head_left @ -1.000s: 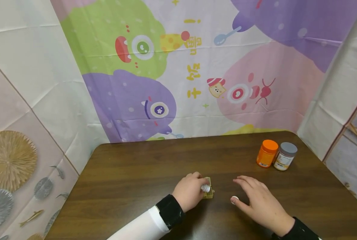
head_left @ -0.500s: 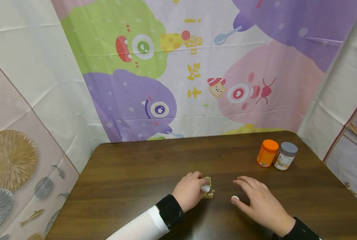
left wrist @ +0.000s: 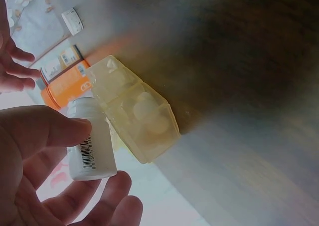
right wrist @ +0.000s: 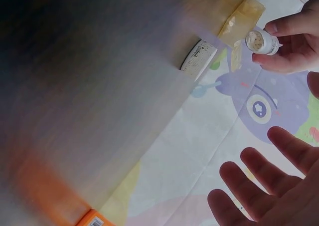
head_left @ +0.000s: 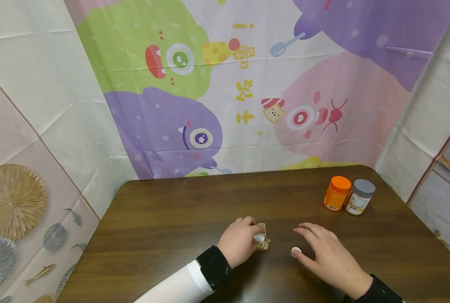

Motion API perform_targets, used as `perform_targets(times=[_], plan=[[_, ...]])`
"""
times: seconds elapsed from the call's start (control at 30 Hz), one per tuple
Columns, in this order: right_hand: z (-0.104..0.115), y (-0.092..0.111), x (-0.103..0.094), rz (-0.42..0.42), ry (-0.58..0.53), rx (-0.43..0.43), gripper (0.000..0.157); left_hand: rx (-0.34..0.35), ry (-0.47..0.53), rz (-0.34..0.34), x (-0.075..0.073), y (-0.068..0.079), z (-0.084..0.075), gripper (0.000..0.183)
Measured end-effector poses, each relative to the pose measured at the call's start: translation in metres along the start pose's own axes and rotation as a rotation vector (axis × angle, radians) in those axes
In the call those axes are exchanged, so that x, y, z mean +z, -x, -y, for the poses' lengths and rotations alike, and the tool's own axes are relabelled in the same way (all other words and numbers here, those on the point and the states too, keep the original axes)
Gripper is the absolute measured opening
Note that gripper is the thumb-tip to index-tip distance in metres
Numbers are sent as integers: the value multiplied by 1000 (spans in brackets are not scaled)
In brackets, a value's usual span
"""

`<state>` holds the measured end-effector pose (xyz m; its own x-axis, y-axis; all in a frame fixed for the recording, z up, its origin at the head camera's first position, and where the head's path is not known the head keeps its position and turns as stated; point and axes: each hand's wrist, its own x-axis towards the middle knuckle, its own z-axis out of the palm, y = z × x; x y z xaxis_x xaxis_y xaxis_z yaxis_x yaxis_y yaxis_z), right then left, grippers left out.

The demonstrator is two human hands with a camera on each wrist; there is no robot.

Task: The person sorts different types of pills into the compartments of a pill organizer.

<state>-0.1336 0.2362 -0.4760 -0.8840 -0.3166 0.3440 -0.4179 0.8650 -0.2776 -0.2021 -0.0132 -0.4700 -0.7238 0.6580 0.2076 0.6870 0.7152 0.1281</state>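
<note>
My left hand grips a small white pill bottle with a barcode on its label, tipped over a yellow translucent pill box. In the right wrist view, the bottle's uncapped mouth shows pale pills inside. White pills also lie in the box's compartments, seen through its wall in the left wrist view, and its lid stands folded back. My right hand has its fingers spread over the table, holding nothing. Close by its thumb tip lies a round white cap.
At the back right of the brown wooden table stand an orange jar and, beside it, a white jar with a grey lid. A cartoon-printed cloth hangs behind the table's far edge.
More white pills show in the pill box than a second ago. Both hands stay nearly in place, and the left keeps its grip on the tilted bottle.
</note>
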Motion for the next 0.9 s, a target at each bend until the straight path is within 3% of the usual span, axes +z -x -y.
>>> perform_targets(times=[0.53,0.9], plan=[[4,-1,3,74,-10,5,39,-86,89,-43,-1,11,-5,30],[-2,-7,8,192,54,-11,31,-112,295,-146,-16,36,-29,27]])
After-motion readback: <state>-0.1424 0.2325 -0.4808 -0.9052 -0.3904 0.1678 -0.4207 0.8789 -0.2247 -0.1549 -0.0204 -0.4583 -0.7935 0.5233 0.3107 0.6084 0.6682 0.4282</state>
